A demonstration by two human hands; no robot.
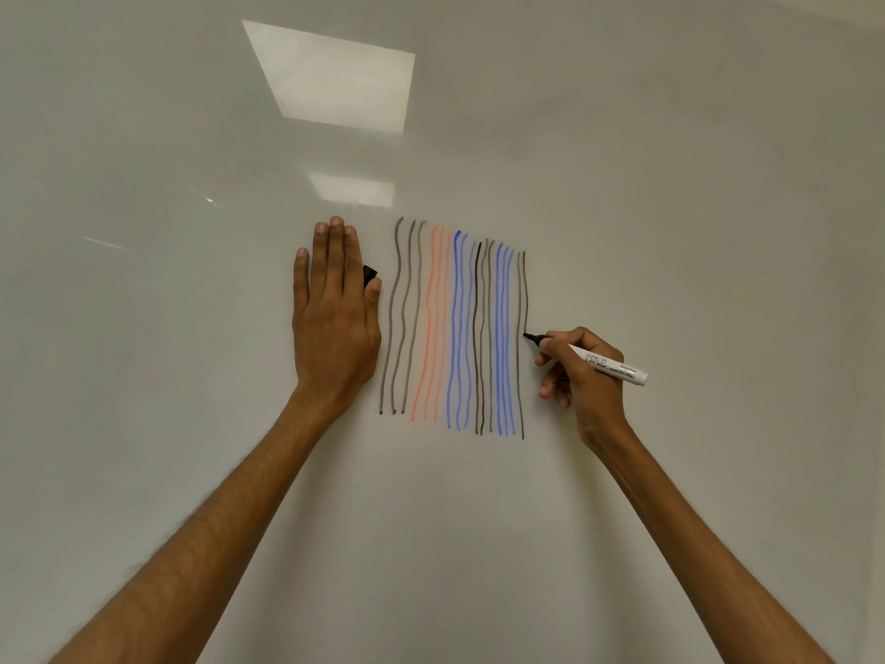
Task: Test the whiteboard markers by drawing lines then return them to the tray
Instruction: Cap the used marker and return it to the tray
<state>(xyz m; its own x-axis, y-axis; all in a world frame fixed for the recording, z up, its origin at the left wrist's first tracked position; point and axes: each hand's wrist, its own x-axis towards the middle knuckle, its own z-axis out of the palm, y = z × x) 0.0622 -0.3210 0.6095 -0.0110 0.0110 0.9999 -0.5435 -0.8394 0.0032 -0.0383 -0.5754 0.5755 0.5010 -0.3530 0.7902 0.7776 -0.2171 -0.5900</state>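
My right hand [582,376] grips a white-barrelled black marker [608,364] with its tip touching the whiteboard [670,184] partway down the rightmost grey line. Several wavy vertical lines [455,328] in grey, red, blue and black fill the middle of the board. My left hand [335,318] lies flat on the board left of the lines, fingers straight, and its thumb pins a black marker cap [369,274] against the forefinger. The tray is out of sight.
Two ceiling light reflections [335,79] shine on the upper part of the board. Both forearms reach up from the bottom edge of the view.
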